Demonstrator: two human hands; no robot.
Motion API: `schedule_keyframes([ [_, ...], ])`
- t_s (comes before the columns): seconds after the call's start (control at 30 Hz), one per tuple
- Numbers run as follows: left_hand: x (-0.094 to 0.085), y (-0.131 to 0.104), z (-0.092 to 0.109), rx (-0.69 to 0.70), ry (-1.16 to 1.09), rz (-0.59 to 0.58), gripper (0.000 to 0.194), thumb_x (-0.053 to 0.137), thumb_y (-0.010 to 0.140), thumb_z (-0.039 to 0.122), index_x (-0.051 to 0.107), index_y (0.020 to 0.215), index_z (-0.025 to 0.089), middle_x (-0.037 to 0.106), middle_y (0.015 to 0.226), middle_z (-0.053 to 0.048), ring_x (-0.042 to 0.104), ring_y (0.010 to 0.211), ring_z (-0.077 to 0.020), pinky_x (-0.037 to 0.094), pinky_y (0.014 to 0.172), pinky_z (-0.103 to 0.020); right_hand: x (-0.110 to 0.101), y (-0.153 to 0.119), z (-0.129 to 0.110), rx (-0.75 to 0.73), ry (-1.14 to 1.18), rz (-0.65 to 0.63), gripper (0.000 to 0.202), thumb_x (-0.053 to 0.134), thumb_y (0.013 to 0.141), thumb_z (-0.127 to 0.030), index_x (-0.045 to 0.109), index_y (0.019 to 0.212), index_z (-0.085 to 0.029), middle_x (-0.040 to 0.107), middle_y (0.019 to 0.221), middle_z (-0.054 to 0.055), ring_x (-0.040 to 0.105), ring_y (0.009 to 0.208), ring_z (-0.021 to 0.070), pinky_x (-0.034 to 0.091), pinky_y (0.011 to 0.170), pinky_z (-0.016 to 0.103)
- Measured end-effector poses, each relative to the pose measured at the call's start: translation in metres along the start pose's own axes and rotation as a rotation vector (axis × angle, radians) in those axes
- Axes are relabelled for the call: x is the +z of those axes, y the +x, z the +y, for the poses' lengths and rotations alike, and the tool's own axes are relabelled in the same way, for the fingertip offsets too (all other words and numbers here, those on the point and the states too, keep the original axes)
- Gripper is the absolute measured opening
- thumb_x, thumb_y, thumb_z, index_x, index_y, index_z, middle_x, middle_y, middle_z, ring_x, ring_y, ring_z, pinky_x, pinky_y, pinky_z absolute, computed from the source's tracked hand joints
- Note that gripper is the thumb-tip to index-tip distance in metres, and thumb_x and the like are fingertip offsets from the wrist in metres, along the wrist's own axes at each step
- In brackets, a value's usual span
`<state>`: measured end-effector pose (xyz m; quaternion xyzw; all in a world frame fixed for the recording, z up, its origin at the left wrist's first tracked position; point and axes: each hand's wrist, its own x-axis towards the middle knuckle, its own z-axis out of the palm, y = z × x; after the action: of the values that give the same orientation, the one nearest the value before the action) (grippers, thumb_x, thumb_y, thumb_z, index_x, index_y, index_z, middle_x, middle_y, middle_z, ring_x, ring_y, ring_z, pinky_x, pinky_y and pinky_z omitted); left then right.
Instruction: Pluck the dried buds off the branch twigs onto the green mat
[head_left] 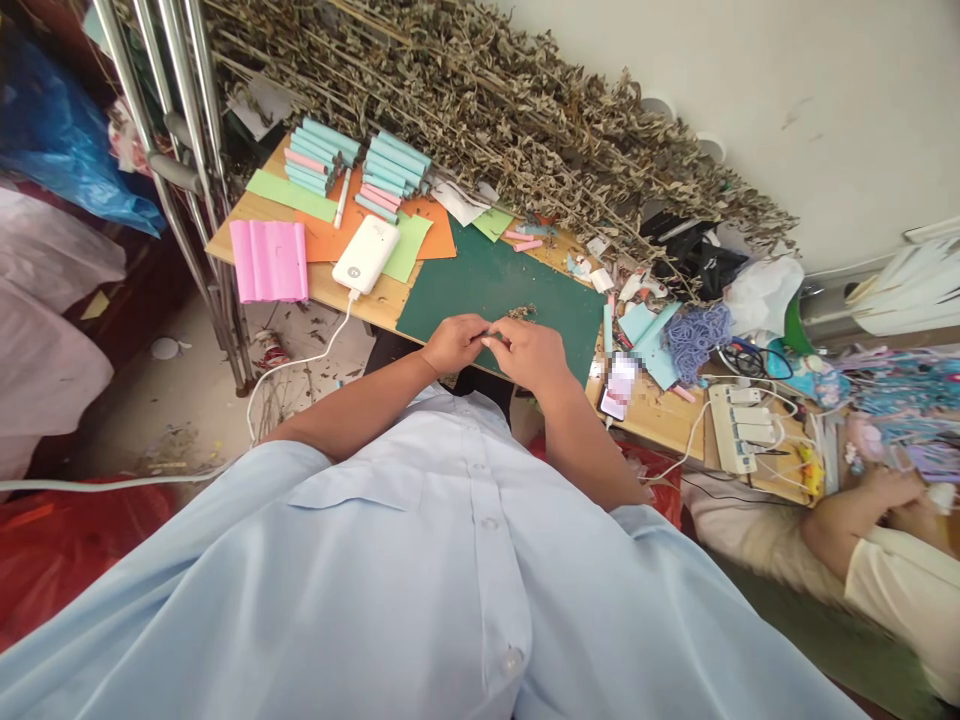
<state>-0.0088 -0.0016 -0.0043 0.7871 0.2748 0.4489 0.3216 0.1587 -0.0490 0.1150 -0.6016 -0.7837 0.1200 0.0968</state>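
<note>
My left hand and my right hand meet over the near edge of a dark green mat. Both are closed, fingertips pinched together. Whatever is between them is small and mostly hidden by the fingers. Just beyond my right hand lies a little heap of dried plant bits on the mat. Farther back on the table stand stacks of blue and pink paper rolls. Two loose pink rolls rest on the mat's far side.
A white power bank with a cable lies left, near pink paper. Metal crutches lean there. Dried stalks cover the back. Right are a phone, purple yarn, a power strip and another person's arm.
</note>
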Motion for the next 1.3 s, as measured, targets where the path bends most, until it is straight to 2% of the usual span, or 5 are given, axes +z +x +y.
schedule_keyframes([
  [0.17, 0.002, 0.000, -0.001, -0.019, 0.032, 0.013, 0.041, 0.050, 0.109, 0.048, 0.077, 0.107, 0.017, 0.077, 0.094, -0.012, 0.072, 0.089, -0.0217, 0.056, 0.083, -0.035, -0.002, -0.001, 0.011, 0.011, 0.159, 0.136, 0.022, 0.062, 0.100, -0.042, 0.079, 0.103, -0.028, 0.080, 0.101, 0.005, 0.071, 0.092, 0.0248, 0.055, 0.085, 0.036],
  [0.3, 0.004, -0.001, -0.003, -0.040, 0.056, 0.028, 0.033, 0.059, 0.106, 0.045, 0.078, 0.108, 0.018, 0.078, 0.099, -0.011, 0.074, 0.092, -0.0218, 0.058, 0.086, -0.035, 0.007, -0.001, 0.050, 0.136, 0.225, 0.283, 0.027, 0.057, 0.100, -0.038, 0.080, 0.106, -0.025, 0.080, 0.109, 0.008, 0.072, 0.095, 0.0263, 0.057, 0.094, 0.042],
  [0.53, 0.004, -0.001, -0.002, -0.050, 0.073, 0.029, 0.029, 0.061, 0.105, 0.042, 0.079, 0.107, 0.019, 0.079, 0.098, -0.010, 0.074, 0.091, -0.0211, 0.058, 0.086, -0.034, 0.043, -0.006, 0.111, 0.360, 0.219, 0.273, 0.032, 0.060, 0.090, -0.027, 0.080, 0.112, -0.018, 0.077, 0.112, 0.014, 0.070, 0.094, 0.0274, 0.056, 0.098, 0.047],
  [0.67, 0.004, -0.001, -0.002, -0.061, 0.069, 0.028, 0.029, 0.062, 0.105, 0.042, 0.079, 0.106, 0.019, 0.079, 0.098, -0.010, 0.074, 0.092, -0.0212, 0.058, 0.087, -0.034, 0.055, -0.006, 0.109, 0.295, 0.235, 0.272, 0.036, 0.061, 0.091, -0.030, 0.079, 0.121, -0.020, 0.074, 0.122, 0.013, 0.069, 0.091, 0.0244, 0.057, 0.097, 0.044],
  [1.3, 0.005, -0.002, -0.003, -0.034, 0.089, 0.027, 0.028, 0.061, 0.106, 0.040, 0.078, 0.107, 0.018, 0.079, 0.101, -0.010, 0.075, 0.094, -0.0209, 0.058, 0.088, -0.033, 0.056, -0.003, 0.097, 0.304, 0.153, 0.224, 0.015, 0.062, 0.090, -0.027, 0.075, 0.095, -0.023, 0.069, 0.120, 0.011, 0.064, 0.087, 0.0239, 0.054, 0.091, 0.042],
])
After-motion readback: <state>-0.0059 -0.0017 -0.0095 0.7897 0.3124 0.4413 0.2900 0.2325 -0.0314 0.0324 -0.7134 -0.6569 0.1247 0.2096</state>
